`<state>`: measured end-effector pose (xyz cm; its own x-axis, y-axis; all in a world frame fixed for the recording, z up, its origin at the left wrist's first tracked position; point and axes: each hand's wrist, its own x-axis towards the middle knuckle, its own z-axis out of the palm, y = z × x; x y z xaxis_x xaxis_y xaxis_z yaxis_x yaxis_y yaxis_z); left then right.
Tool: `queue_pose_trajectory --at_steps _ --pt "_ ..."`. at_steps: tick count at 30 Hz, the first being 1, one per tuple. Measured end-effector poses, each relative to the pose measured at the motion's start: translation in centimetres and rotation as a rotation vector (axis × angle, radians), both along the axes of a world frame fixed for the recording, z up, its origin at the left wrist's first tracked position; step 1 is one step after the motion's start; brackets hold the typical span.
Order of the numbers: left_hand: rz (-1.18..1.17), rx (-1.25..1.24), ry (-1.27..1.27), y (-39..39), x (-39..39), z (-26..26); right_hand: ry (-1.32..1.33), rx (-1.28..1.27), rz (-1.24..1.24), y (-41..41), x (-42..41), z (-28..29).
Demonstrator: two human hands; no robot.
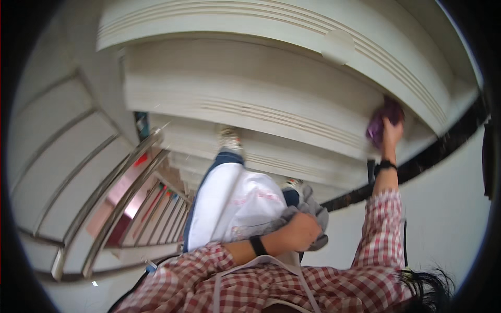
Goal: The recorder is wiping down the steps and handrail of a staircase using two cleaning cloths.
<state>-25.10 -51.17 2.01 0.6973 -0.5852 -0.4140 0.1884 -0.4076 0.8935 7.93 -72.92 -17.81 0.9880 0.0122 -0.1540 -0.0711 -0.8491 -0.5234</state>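
Note:
My right hand (392,133) presses a purple cloth (377,124) onto a pale stair tread (250,88), at its right end near the wall. The hand's back and wrist strap face up, and some fingers are hidden by the cloth. Close to my body, my left hand (303,232) is curled around a bunched grey cloth (313,207), which hangs in front of the white apron (254,191).
Higher up, another step (219,15) has grooved lines along its edge. A metal railing (105,195) runs down the left side. A dark skirting strip (426,152) borders the right wall (442,203). My shoe (230,139) stands on a lower step.

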Motion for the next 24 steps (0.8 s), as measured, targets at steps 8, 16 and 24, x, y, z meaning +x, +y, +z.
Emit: queue_pose_trajectory --at_steps 8,16,24 --pt "-0.048 0.02 0.1 3.2 2.7 1.6 -0.029 0.187 0.376 27.3 -10.4 -1.0" --pt "-0.359 0.99 -0.491 5.0 5.6 4.5 -0.155 0.305 0.561 54.2 -18.7 -2.3" --pt "-0.074 0.793 -0.451 12.1 0.0 4.3 -0.233 0.489 0.58 70.7 -23.9 -3.7"
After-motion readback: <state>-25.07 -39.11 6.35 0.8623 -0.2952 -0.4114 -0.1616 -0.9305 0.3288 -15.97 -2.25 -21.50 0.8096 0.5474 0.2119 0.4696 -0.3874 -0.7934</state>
